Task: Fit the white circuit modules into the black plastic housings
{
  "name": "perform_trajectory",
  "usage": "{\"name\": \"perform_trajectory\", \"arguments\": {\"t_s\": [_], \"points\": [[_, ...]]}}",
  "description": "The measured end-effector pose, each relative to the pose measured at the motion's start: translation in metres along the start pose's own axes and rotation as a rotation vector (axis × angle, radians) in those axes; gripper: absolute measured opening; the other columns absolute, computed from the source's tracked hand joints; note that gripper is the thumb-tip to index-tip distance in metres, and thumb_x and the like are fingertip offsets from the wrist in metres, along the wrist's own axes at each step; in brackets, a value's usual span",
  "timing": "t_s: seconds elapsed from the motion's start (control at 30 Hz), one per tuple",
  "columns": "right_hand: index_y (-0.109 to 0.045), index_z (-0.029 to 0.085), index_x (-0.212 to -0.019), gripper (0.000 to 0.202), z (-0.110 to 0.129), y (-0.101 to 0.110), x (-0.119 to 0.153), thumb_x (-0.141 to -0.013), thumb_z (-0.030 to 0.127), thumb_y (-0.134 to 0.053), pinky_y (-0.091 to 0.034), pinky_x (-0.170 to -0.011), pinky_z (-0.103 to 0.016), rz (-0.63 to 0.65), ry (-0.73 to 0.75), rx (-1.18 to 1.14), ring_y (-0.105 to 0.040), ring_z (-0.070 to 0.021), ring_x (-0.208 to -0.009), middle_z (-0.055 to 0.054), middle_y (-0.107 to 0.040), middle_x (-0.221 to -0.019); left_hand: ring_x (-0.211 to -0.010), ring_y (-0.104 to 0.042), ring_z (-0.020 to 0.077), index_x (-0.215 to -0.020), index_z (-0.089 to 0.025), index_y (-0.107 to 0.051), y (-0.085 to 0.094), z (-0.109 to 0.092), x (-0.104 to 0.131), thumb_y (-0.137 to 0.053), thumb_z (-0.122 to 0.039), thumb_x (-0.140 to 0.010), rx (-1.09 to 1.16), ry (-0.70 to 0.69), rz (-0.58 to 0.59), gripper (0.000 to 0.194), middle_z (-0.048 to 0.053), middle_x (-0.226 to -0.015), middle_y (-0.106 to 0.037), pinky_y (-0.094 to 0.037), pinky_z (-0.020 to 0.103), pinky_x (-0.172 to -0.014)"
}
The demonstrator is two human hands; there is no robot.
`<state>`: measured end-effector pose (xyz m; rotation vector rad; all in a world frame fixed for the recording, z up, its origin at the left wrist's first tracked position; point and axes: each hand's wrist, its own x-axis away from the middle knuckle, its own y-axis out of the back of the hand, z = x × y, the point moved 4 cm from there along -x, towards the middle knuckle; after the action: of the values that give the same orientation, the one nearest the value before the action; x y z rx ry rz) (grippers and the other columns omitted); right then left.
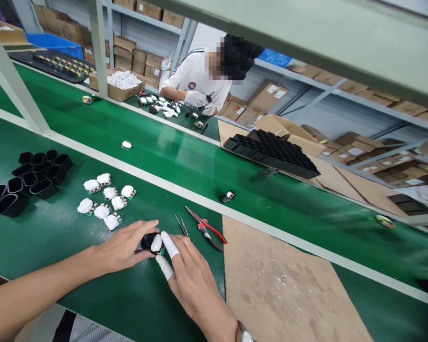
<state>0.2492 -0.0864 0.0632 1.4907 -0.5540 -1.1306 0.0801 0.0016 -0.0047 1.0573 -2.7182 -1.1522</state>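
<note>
My left hand [126, 247] is wrapped round a black plastic housing [149, 241] lying on its side, its open end facing right. Partly in that mouth sits a circuit board topped with a white pad [157, 243]. My right hand [187, 266], with white finger cots on two fingers, pinches the board's outer end. Beyond my hands, several circuit boards with white pads [110, 193] lie in a loose group. Tweezers [181, 225] and red-handled pliers [209, 229] rest just past my right hand.
Several empty black housings [30, 178] stand at the left. A cardboard sheet [281, 280] covers the bench at the right. Across the green conveyor belt [178, 164], carrying a few parts, a co-worker [203, 76] in white gloves works near stacked black housings [271, 152]. A metal post [17, 80] rises at left.
</note>
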Motion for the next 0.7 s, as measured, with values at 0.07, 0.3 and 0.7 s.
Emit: {"name": "perform_trajectory", "arguments": {"t_s": [0.07, 0.3, 0.7], "points": [[-0.055, 0.007, -0.134, 0.038, -0.001, -0.001, 0.0, -0.097, 0.005, -0.049, -0.063, -0.091, -0.05, -0.008, -0.015, -0.016, -0.06, -0.0335, -0.113, -0.02, -0.066, -0.128, -0.128, -0.064, 0.0287, -0.162, -0.035, -0.017, 0.001, 0.0, 0.001, -0.067, -0.027, -0.102, 0.01, 0.026, 0.014, 0.079, 0.008, -0.141, -0.065, -0.057, 0.047, -0.106], [-0.043, 0.016, -0.149, 0.047, -0.004, -0.007, -0.003, -0.103, 0.015, -0.054, -0.063, -0.085, -0.048, -0.048, -0.106, -0.188, -0.063, -0.0304, -0.106, -0.015, -0.067, -0.123, -0.137, -0.06, 0.0289, -0.162, -0.035, -0.02, -0.001, 0.003, 0.002, -0.068, -0.024, -0.099, 0.094, 0.122, 0.116, 0.08, 0.007, -0.149, -0.062, -0.053, 0.047, -0.112], [-0.034, 0.025, -0.16, 0.078, -0.021, -0.039, 0.015, -0.094, 0.034, -0.075, -0.062, -0.102, -0.049, -0.062, -0.233, -0.38, -0.065, -0.0311, -0.127, -0.015, -0.06, -0.14, -0.144, -0.054, 0.0333, -0.16, -0.031, -0.042, 0.094, -0.015, -0.049, -0.079, -0.037, -0.092, -0.02, -0.016, 0.423, 0.077, 0.011, -0.159, -0.053, -0.047, 0.044, -0.116]]}}
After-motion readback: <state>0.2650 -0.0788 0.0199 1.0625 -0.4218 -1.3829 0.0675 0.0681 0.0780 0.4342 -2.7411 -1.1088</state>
